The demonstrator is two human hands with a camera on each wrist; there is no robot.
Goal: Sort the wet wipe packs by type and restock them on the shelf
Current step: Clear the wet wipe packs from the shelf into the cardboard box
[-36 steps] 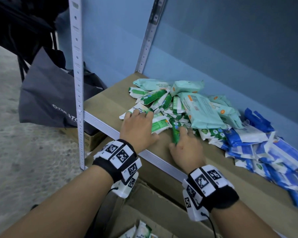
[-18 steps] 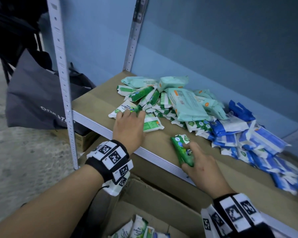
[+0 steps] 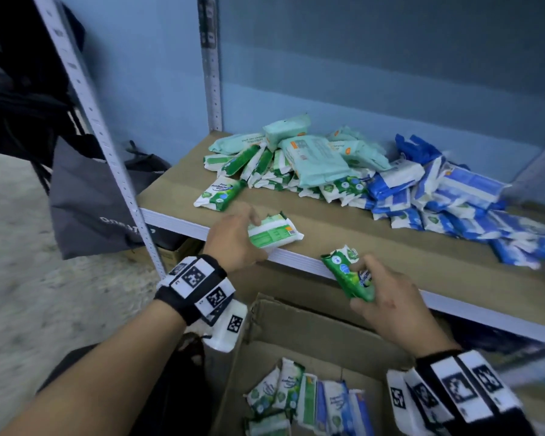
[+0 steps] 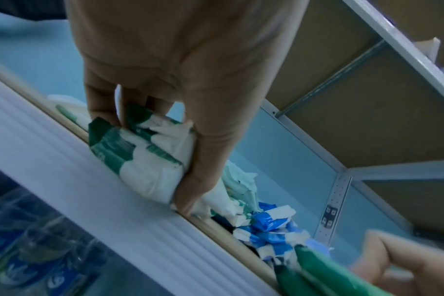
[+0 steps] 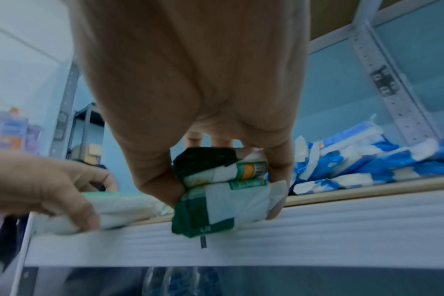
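Left hand (image 3: 233,243) grips a white-green pack (image 3: 272,236) at the shelf (image 3: 170,187) front edge — right hand (image 3: 390,300) holds green packs (image 3: 348,275) just off it. Mixed pile (image 3: 343,171) sits further back, box (image 3: 312,325) below.

A soft green-and-white plastic wet wipe pack (image 4: 142,160) is gripped between the thumb and curled fingers (image 4: 101,104) of the left hand (image 4: 185,66) at the ribbed white front edge of the shelf (image 4: 94,196). Beyond it, crumpled blue-and-white packs (image 4: 264,226) are heaped on the shelf. At lower right, a dark green pack (image 4: 314,274) is held by the right hand (image 4: 406,266).
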